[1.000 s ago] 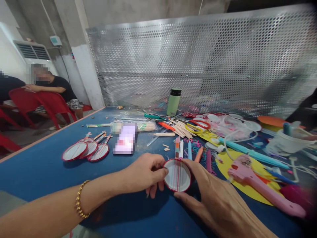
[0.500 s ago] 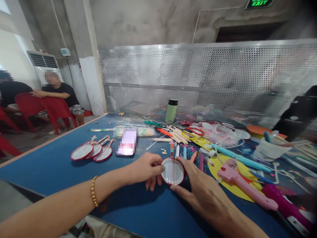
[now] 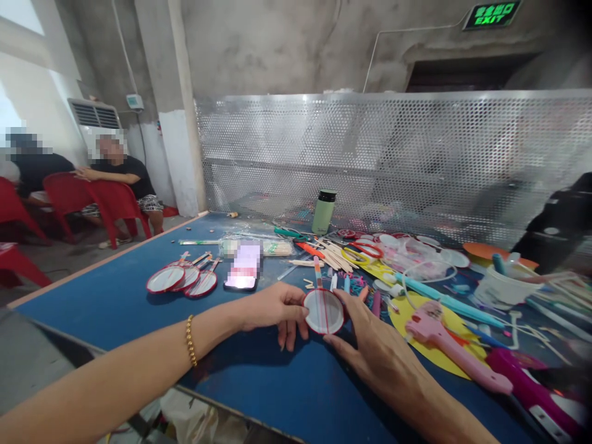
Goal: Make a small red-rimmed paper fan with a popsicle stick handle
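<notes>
Between my hands is a small round paddle (image 3: 319, 316), white with a red rim, red lines down its face and a colored stick handle pointing away from me. My left hand (image 3: 280, 310) pinches its left rim between thumb and fingers. On the opposite side, my right hand (image 3: 370, 336) curves round the rim, with the thumb near the lower edge. Similar paddles (image 3: 165, 279) lie overlapped at the left on the blue table (image 3: 231, 382). A phone with a lit, blurred screen (image 3: 245, 265) rests behind my left hand.
To the right, a pink glue gun (image 3: 456, 353) lies over a yellow disc (image 3: 428, 359), beside a purple tool (image 3: 522, 367). Wooden sticks (image 3: 335, 256), scissors (image 3: 365, 250), a white tub (image 3: 502, 290) and a green bottle (image 3: 324, 213) stand or lie farther back. A perforated metal screen (image 3: 370, 154) borders the table.
The view has shifted slightly, so the surroundings sit a little farther right and mostly lower. The paddle looks slightly more tilted, its handle leaning left; both hands keep hold of it.
</notes>
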Demonstrator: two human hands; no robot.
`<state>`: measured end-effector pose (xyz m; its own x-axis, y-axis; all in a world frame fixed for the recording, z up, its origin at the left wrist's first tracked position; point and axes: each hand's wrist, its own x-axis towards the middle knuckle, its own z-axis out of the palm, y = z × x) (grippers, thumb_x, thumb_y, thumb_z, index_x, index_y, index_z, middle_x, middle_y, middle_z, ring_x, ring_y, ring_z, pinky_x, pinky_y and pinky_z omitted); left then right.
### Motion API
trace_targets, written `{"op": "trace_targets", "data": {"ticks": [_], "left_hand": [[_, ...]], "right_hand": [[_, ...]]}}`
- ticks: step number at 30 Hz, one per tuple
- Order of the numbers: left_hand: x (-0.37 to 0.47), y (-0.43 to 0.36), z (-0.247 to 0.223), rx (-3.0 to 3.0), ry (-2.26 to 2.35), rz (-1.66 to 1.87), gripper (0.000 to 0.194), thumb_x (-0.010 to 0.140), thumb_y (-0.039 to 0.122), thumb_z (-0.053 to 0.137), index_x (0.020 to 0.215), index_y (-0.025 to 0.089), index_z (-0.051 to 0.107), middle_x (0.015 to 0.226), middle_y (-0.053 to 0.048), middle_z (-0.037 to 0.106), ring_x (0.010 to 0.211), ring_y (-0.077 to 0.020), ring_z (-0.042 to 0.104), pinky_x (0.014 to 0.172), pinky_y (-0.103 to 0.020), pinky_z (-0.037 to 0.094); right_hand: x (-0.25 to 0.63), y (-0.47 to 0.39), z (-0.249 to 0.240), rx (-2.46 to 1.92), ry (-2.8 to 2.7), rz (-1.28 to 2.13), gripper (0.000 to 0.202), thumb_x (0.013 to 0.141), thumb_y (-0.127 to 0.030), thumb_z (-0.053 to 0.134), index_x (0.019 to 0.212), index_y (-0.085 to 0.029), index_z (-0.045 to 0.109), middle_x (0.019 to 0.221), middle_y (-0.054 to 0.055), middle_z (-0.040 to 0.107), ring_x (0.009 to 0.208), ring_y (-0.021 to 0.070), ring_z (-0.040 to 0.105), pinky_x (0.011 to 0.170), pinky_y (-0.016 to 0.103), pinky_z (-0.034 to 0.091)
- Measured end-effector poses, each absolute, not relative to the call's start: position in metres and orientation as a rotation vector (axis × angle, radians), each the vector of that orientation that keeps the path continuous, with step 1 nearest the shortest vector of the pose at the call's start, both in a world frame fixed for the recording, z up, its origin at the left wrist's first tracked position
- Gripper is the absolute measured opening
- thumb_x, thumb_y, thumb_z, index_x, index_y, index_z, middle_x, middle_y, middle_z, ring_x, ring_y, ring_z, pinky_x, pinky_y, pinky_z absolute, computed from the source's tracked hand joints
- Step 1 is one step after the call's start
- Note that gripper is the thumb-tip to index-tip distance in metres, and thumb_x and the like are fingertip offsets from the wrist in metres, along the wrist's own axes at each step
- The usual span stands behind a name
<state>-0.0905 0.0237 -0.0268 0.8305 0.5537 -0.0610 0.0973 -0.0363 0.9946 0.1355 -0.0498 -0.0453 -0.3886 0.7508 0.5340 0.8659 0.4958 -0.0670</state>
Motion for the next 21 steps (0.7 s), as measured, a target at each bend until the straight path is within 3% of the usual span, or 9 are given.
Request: {"op": "trace_targets", "data": {"ticks": [8,21], "left_hand": [[-0.089,0.025,-0.025,1.614,0.562,0.445,0.042,0.081,0.054,0.065,0.086,0.013,0.054,0.074,-0.006,0.068,0.046,-0.0119,0.061,0.042,-0.022,0.047],[-0.089,0.029,-0.034,1.649,0.538,0.491,0.044,0.079,0.053,0.067,0.088,0.012,0.055,0.072,-0.006,0.068,0.048,-0.0121,0.063,0.041,-0.02,0.048]], "right_hand": [[0.133,-0.051,-0.037,-1.404,-2.217,-0.495,0.05,0.089,-0.04,0.054,0.132,-0.015,0.047,0.101,0.013,0.07,0.074,0.0255,0.071,0.056,0.03,0.05],[0.128,-0.054,-0.028,-1.444,-2.206,-0.509,0.044,0.085,-0.038,0.059,0.124,-0.018,0.054,0.097,0.01,0.071,0.075,0.0223,0.07,0.056,0.025,0.045]]}}
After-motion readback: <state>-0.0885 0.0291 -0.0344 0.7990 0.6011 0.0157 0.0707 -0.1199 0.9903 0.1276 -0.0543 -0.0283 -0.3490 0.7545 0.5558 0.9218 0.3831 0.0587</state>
